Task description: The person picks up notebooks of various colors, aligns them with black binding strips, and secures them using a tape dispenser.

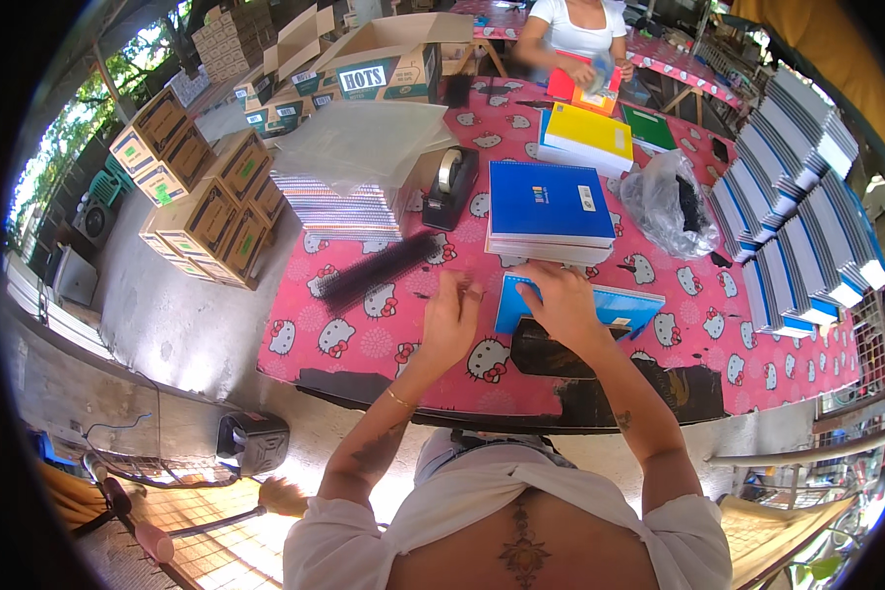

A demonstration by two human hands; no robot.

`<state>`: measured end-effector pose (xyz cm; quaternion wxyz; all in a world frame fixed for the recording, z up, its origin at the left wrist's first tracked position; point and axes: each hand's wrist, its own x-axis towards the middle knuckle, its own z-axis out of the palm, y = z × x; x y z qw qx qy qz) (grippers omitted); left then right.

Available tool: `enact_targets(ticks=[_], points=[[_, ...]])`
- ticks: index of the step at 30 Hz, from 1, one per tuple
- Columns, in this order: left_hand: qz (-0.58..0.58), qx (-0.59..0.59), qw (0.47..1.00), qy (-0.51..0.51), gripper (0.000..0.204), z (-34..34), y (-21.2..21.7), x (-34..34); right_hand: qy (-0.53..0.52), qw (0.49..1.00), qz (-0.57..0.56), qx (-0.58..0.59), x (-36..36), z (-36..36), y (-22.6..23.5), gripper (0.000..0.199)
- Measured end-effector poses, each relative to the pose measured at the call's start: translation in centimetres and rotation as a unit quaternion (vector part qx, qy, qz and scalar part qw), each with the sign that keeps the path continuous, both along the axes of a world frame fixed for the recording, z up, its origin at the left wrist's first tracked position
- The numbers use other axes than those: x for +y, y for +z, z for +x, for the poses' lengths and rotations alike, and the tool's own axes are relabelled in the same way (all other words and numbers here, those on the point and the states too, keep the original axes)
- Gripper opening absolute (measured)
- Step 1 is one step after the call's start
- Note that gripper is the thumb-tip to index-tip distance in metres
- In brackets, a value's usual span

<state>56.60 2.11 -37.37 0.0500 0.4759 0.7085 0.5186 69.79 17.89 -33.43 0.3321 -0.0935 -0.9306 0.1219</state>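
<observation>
My right hand [565, 307] rests over a light blue notebook [624, 307], its fingers curled at the notebook's edge. In front of that notebook sits a dark block-like object [551, 350], partly covered by my right wrist. My left hand [449, 320] hovers just left of the notebook with its fingers pinched together; what they hold, if anything, is too small to make out. A bundle of black plastic binding coils [382, 273] lies to the left of that hand. Behind my right hand stands a stack of dark blue notebooks [549, 205].
A black tape dispenser [451, 192] stands beside a pile of spiral-bound books [336, 205] topped by clear plastic sheets [349, 143]. A plastic bag [667, 205], yellow notebooks [588, 136] and tall notebook stacks [806, 236] are farther right. Across the table, another person holds a red notebook [572, 79].
</observation>
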Motion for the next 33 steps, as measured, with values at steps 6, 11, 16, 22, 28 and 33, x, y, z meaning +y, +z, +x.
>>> enact_targets(ticks=[6,11,16,22,28,33], points=[[0.088,-0.117,0.989,-0.017,0.037,4.5,-0.2,1.0,-0.013,0.994,-0.060,-0.089,-0.4,1.5,0.6,0.038],[0.145,-0.157,0.975,0.056,0.043,4.4,-3.2,-1.0,-0.129,0.989,-0.007,0.068,-0.7,7.3,3.2,0.065],[0.149,-0.181,0.971,0.039,0.036,5.6,-3.0,0.2,-0.133,0.787,-0.477,0.369,4.2,15.4,-7.1,0.065],[0.042,-0.244,0.968,0.030,0.016,6.2,-4.4,2.3,-0.091,0.773,-0.567,0.271,3.5,13.1,-10.0,0.050],[0.133,-0.165,0.971,0.107,0.020,5.8,-7.9,4.8,-0.083,0.792,-0.538,0.275,3.5,12.7,-11.9,0.053],[0.043,-0.198,0.978,0.042,0.024,3.6,-6.4,3.2,-0.183,0.910,-0.264,0.264,0.4,11.8,-2.9,0.058]])
